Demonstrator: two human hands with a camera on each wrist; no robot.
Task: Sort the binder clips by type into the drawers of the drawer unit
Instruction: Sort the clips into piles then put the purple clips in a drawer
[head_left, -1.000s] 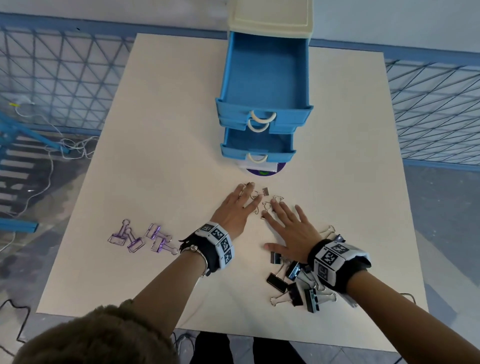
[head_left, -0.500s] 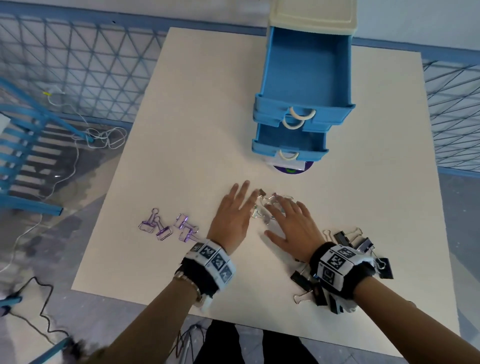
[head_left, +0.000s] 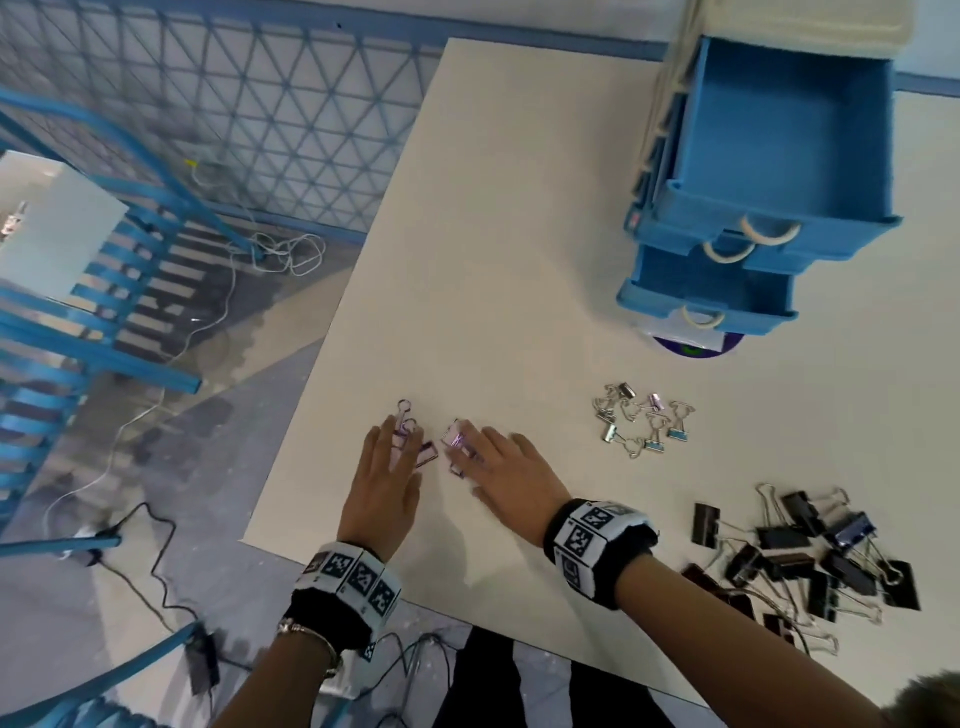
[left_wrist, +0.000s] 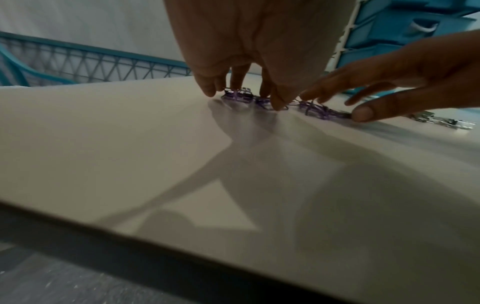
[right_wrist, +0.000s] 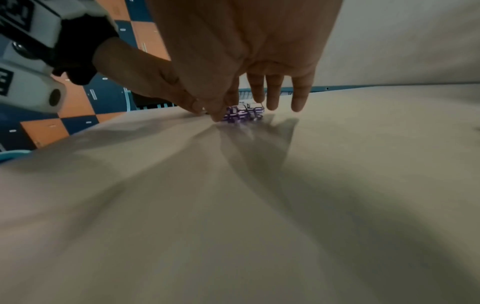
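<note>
In the head view, lower centre, the left hand (head_left: 383, 480) and right hand (head_left: 511, 480) lie flat, fingers spread, on small purple wire-handled binder clips (head_left: 427, 451); both wrist views suggest raking them together before lifting.

Broad bare stretch of cream tabletop (head_left: 493, 234) between purple wire-handled binder clips (head_left: 415, 441) at near left edge and blue plastic drawer unit (head_left: 727, 249) at far right — open lane. Unit's drawers jut toward table front. Small silver binder clips (head_left: 641, 421) lie below unit; heap of black binder clips (head_left: 810, 551) crowds near right — bare strip between the two heaps.
</note>
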